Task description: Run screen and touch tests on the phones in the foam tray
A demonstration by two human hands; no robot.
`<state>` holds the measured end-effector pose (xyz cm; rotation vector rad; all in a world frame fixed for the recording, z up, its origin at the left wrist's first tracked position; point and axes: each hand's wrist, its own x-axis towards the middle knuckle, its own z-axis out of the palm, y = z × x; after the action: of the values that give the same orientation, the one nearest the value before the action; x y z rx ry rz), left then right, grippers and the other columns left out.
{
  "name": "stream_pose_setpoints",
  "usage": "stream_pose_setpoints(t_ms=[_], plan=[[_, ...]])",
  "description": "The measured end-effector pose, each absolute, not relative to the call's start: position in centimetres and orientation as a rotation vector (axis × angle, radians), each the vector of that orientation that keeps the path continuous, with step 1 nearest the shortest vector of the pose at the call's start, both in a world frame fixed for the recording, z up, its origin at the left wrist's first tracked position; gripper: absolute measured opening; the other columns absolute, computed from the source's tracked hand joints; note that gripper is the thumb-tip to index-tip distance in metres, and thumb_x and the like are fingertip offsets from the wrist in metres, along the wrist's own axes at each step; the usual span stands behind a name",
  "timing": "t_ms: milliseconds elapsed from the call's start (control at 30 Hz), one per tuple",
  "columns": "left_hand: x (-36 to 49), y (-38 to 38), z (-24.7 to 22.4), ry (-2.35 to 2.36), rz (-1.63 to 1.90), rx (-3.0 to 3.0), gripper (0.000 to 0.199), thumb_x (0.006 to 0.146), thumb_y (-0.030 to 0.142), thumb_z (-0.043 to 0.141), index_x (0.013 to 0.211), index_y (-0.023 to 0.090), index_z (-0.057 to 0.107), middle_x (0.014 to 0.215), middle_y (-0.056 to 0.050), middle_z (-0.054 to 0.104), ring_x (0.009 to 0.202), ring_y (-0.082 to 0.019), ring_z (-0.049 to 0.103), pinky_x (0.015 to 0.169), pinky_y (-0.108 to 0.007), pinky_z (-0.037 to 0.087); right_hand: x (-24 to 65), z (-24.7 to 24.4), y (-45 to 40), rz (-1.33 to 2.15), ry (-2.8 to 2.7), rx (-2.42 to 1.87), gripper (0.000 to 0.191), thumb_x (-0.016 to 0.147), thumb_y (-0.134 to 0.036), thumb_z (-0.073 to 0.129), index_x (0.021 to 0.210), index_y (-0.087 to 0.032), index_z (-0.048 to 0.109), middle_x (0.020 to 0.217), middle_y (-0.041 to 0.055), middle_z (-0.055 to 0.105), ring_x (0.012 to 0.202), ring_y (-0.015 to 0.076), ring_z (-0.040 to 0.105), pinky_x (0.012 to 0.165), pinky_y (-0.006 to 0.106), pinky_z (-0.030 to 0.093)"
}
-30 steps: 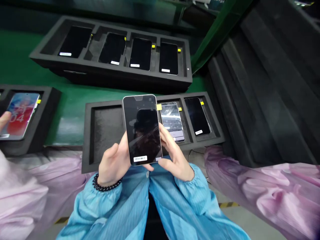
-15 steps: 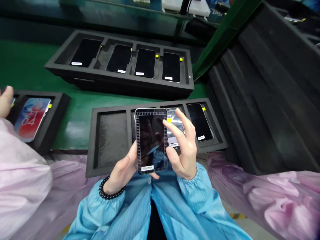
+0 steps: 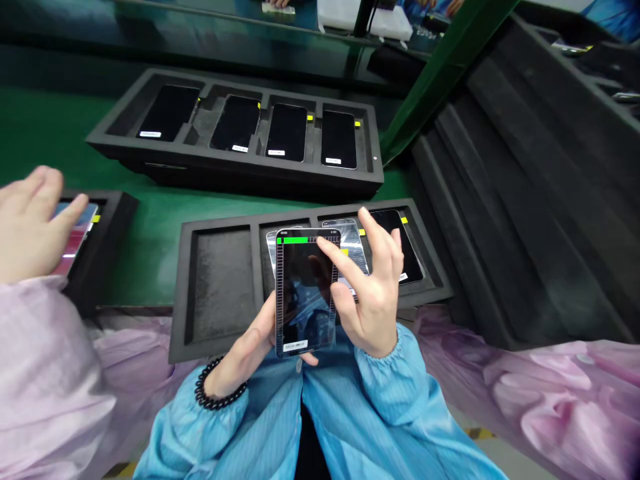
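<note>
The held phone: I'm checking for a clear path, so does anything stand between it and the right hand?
Nothing visible does. The right hand reaches over the phone, one of its fingers near the top edge; the left hand holds the lower left side.

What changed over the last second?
Right hand left its grip on the held phone's right side; its index fingertip is now at the screen's top edge. The dark screen gained a grid border, then a green strip at top left. A co-worker's hand moved right, over the left tray's phone. Unchanged: left hand holding the phone, far tray's four phones.
</note>
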<state>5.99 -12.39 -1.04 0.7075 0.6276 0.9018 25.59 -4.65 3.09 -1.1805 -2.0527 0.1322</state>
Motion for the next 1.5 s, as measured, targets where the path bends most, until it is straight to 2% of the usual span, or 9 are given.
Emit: stream_pose_setpoints(t_ms=[167,333,467,633,833,967,1133,1300,1500], plan=[[5.8,-12.2,-0.9,0.645,0.89,0.683,0.088,0.089,0.076,0.037,0.163,0.034,0.011,0.159,-0.013,0.045,0.092,-0.031,0.073,0.088,-0.054,0.057,26.5,2.8,-4.5,0.114,-2.005,-1.232,0.043,0.104,-0.041,0.04,0.144,-0.038,0.057,0.169,-0.0011,0.027,0.149,0.0368,0.035,0.125,0.066,0.015],[5.7,-12.4,-1.2,0.665,0.915,0.603,0.093,0.087,0.078,0.037,0.163,0.031,0.011,0.153,-0.012,0.051,0.107,-0.036,0.07,0.099,-0.056,0.053,26.8,2.5,-4.9,0.072,-2.019,-1.199,0.044,0.104,-0.039,0.039,0.144,-0.037,0.056,0.168,-0.0019,0.028,0.147,0.0352,0.037,0.126,0.063,0.018],[5.9,-11.8,-0.8,0.63,0.946,0.59,0.093,0.086,0.077,0.041,0.162,0.033,0.012,0.153,-0.009,0.051,0.118,-0.038,0.066,0.102,-0.058,0.052,27.2,1.9,-5.8,0.039,-2.036,-1.13,0.044,0.103,-0.043,0.039,0.144,-0.042,0.056,0.164,-0.0041,0.037,0.138,0.0342,0.045,0.123,0.065,0.022],[6.0,-10.8,-0.3,0.588,0.989,0.564,0.086,0.087,0.074,0.041,0.16,0.034,0.018,0.153,-0.009,0.05,0.117,-0.039,0.066,0.094,-0.058,0.057,27.7,1.2,-7.2,-0.001,-2.087,-1.022,0.046,0.103,-0.044,0.036,0.144,-0.042,0.056,0.152,-0.0013,0.053,0.123,0.03,0.055,0.121,0.061,0.029],[5.6,-10.4,-0.1,0.558,1.046,0.524,0.081,0.089,0.071,0.042,0.159,0.034,0.023,0.153,-0.009,0.051,0.116,-0.037,0.067,0.081,-0.051,0.061,27.8,0.3,-9.1,0.004,-2.112,-0.888,0.047,0.104,-0.042,0.033,0.133,-0.034,0.068,0.126,0.0025,0.071,0.102,0.0252,0.061,0.122,0.054,0.03],[5.4,-10.1,0.3,0.587,1.049,0.505,0.081,0.088,0.071,0.047,0.158,0.036,0.026,0.148,-0.01,0.056,0.108,-0.034,0.07,0.067,-0.043,0.063,27.9,-0.2,-9.6,-0.014,-2.119,-0.87,0.046,0.103,-0.042,0.032,0.123,-0.037,0.073,0.118,-0.001,0.074,0.096,0.0227,0.063,0.122,0.051,0.034],[5.3,-10.0,0.5,0.537,1.064,0.492,0.075,0.089,0.069,0.051,0.154,0.033,0.038,0.135,-0.007,0.066,0.1,-0.03,0.072,0.066,-0.042,0.064,28.1,0.0,-9.4,-0.043,-2.15,-0.795,0.045,0.103,-0.039,0.033,0.118,-0.036,0.075,0.107,-0.0019,0.078,0.087,0.0223,0.061,0.121,0.052,0.034],[5.2,-10.1,0.5,0.532,1.064,0.504,0.076,0.092,0.068,0.045,0.158,0.032,0.032,0.142,-0.006,0.062,0.104,-0.033,0.071,0.07,-0.044,0.064,28.3,0.0,-9.3,0.026,-2.143,-0.767,0.039,0.101,-0.04,0.041,0.123,-0.04,0.073,0.113,-0.0035,0.076,0.088,0.0222,0.062,0.12,0.048,0.031],[5.3,-10.0,0.7,0.595,1.062,0.472,0.083,0.087,0.069,0.054,0.157,0.032,0.031,0.14,-0.009,0.063,0.101,-0.03,0.071,0.067,-0.044,0.065,28.5,-0.4,-9.0,0.0,-2.197,-0.852,0.047,0.102,-0.047,0.031,0.135,-0.043,0.064,0.123,-0.0029,0.073,0.096,0.0251,0.061,0.117,0.054,0.035]])
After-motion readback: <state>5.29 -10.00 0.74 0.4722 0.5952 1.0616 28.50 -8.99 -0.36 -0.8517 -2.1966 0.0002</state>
